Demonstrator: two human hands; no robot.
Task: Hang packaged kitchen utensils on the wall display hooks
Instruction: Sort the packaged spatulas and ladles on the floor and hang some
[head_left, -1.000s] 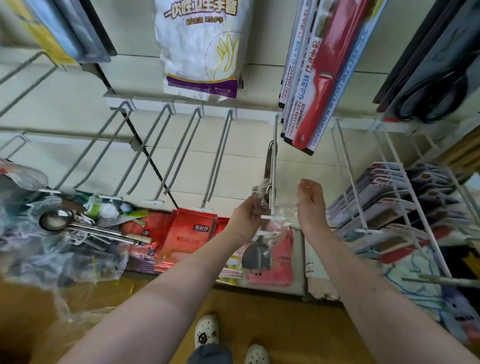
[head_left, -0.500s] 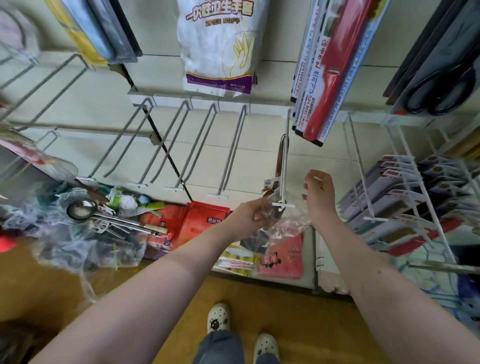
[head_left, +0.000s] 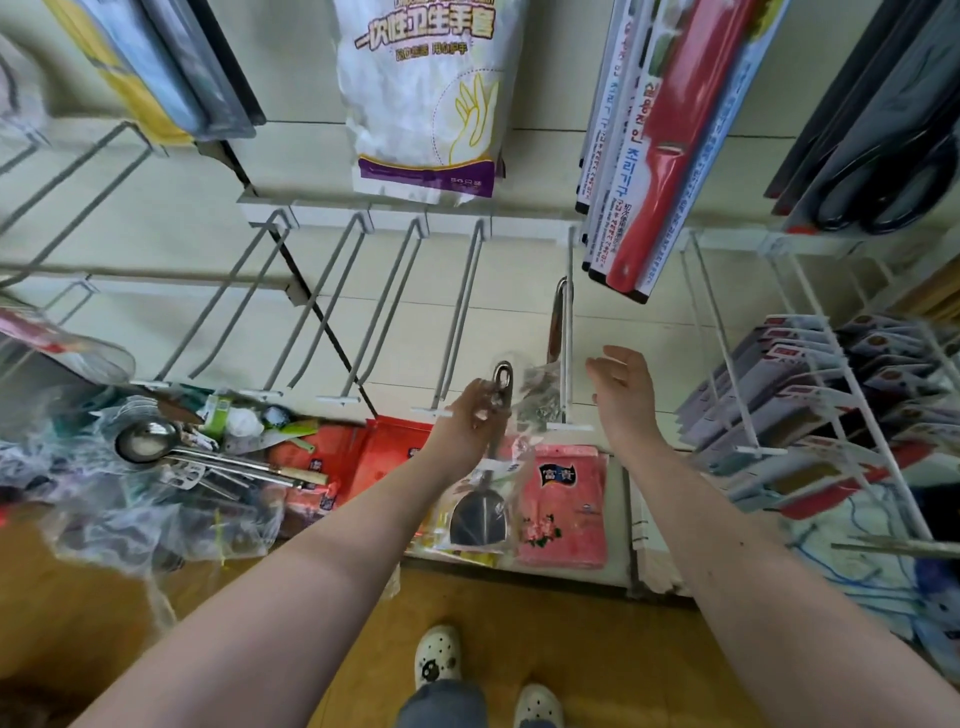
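At the left end of the low shelf (head_left: 571, 574) lies a heap of bagged utensils with a steel ladle (head_left: 145, 440) on top, most likely stock waiting its turn. Above it a row of bare wire hooks (head_left: 332, 312) juts from the pale wall panel (head_left: 156, 244).

The left hand (head_left: 467, 415) holds the packaged spatula (head_left: 475, 512) by the top of its handle. Its grip is clamped just under the hanging loop (head_left: 503, 375), so the blade dangles below in its clear bag. Held this way, the loop stays free and sits near the level of the loaded hook (head_left: 569, 332) just to its right. That hook already carries a steel utensil (head_left: 557, 317) further back and some crumpled clear wrap near its tip. The loop is not on the hook yet.

The right hand (head_left: 626, 395) hovers on the far side of that hook. Its grip is apart and holds nothing, and it seems placed to steady the hook or guide the bag on.

Overhead hang a glove bag (head_left: 426, 104), red knife cards (head_left: 660, 156) and scissors packs (head_left: 883, 182), with racks of carded goods (head_left: 810, 395) at the right. The floor (head_left: 571, 649) is wood-toned.
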